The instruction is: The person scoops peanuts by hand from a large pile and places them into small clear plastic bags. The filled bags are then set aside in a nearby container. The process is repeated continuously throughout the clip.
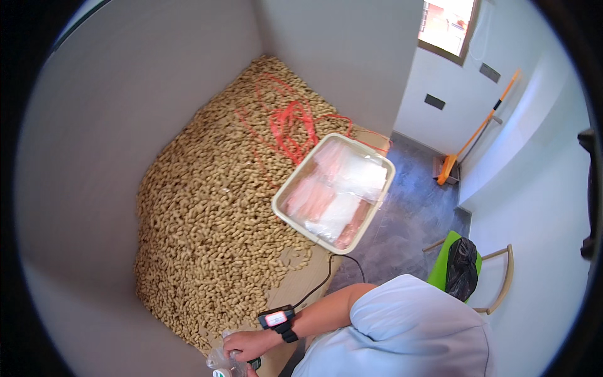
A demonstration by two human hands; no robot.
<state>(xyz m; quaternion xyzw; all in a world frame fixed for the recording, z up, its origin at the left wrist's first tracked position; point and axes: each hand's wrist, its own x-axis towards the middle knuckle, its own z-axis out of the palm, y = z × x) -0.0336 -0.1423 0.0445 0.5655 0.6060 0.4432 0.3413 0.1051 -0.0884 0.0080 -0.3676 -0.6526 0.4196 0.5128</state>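
My right hand reaches in low at the picture's bottom edge, its fingers closed on a clear plastic bottle. A white-and-green patch shows on the bottle, whose lower part is cut off by the edge. Around my right wrist sits a black strapped device with a cable. Just below, a sliver of skin, seemingly my left hand, shows beside a small dark device; its fingers are hidden. A large heap of unshelled peanuts spreads beyond my hands.
A cream plastic tub holding pink and clear plastic bags stands at the heap's right edge. Red plastic twine lies tangled over the peanuts. Cardboard lies under them. Rightward are a green chair with a black bag, and an orange broom with dustpan.
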